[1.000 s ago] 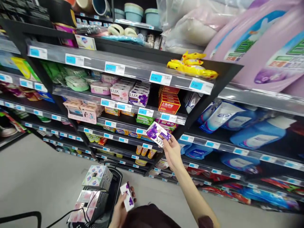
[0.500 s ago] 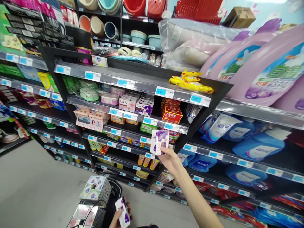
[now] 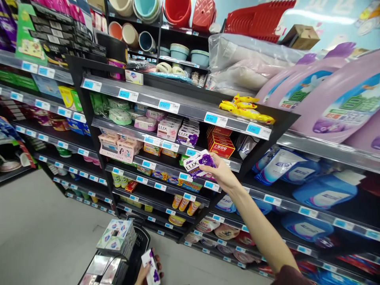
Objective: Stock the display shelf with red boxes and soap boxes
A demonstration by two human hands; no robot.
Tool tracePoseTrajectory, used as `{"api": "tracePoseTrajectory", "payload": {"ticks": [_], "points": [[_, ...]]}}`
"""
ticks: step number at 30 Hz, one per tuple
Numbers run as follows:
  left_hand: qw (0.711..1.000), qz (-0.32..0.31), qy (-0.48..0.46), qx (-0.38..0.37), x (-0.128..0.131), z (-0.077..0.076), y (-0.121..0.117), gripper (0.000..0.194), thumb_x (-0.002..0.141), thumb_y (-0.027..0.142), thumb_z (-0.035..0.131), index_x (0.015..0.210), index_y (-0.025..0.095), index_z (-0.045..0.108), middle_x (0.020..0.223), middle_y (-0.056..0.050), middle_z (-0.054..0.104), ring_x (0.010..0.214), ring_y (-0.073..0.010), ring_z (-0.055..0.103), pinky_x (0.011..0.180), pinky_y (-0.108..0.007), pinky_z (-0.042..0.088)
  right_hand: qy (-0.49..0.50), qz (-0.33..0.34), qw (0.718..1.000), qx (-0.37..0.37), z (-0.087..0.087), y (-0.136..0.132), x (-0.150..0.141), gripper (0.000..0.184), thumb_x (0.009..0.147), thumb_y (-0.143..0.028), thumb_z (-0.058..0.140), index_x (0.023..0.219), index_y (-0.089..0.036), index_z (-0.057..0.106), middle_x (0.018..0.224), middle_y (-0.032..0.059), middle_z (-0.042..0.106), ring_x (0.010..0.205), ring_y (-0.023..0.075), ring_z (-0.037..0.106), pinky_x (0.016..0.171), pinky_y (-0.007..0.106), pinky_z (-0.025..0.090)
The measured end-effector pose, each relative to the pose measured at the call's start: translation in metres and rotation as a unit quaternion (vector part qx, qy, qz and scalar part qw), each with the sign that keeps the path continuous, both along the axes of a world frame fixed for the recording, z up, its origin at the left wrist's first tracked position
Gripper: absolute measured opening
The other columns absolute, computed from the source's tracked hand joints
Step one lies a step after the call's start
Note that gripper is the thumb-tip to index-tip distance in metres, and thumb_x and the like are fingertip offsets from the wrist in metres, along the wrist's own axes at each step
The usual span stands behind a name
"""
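My right hand (image 3: 222,174) is stretched toward the soap shelf, closed on a white and purple LUX soap box (image 3: 198,162). The box sits just below the row of matching purple LUX boxes (image 3: 189,135) on the shelf, with pink LUX boxes (image 3: 168,130) to their left. Low at the bottom edge, my left hand (image 3: 147,273) grips a second white and purple soap box (image 3: 151,268). It hovers beside a black basket (image 3: 140,245) stacked with packs of soap boxes (image 3: 117,236).
Red boxes (image 3: 221,143) stand right of the purple soap. Yellow packets (image 3: 246,109) lie on the shelf above. Blue detergent pouches (image 3: 299,174) and large pink bottles (image 3: 335,103) fill the right. Basins (image 3: 178,12) sit on top. Grey floor (image 3: 44,229) lies at the left.
My right hand has risen and reached in toward the shelf, turning its soap box flat near the purple row. The view has tilted upward; my left hand stays low with its box.
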State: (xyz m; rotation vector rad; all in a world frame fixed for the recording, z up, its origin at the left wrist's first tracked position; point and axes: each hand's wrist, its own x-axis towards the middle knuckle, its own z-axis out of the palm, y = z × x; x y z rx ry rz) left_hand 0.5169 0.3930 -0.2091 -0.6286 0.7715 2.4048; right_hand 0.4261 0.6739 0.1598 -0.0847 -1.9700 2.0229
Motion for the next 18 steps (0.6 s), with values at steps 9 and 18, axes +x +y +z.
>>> {"api": "tracePoseTrajectory", "payload": {"ticks": [9, 18], "points": [[1.000, 0.009, -0.009, -0.005, 0.001, 0.009, -0.008, 0.082, 0.056, 0.040, 0.091, 0.129, 0.020, 0.058, 0.095, -0.009, 0.071, 0.084, -0.0277, 0.067, 0.080, -0.040, 0.054, 0.019, -0.015, 0.996, -0.088, 0.050, 0.015, -0.035, 0.048, 0.058, -0.023, 0.092, 0.101, -0.020, 0.070, 0.112, 0.0055, 0.072, 0.106, 0.0262, 0.068, 0.097, 0.045, 0.059], [0.999, 0.024, -0.015, -0.029, -0.001, 0.014, -0.004, 0.076, 0.051, 0.042, 0.092, 0.118, 0.019, 0.066, 0.094, -0.009, 0.072, 0.095, -0.0332, 0.067, 0.082, -0.041, 0.055, 0.104, -0.086, 0.991, 0.008, 0.056, 0.033, -0.107, 0.040, 0.055, -0.022, 0.095, 0.086, -0.018, 0.071, 0.094, 0.0046, 0.075, 0.100, 0.0233, 0.069, 0.108, 0.041, 0.051]]}}
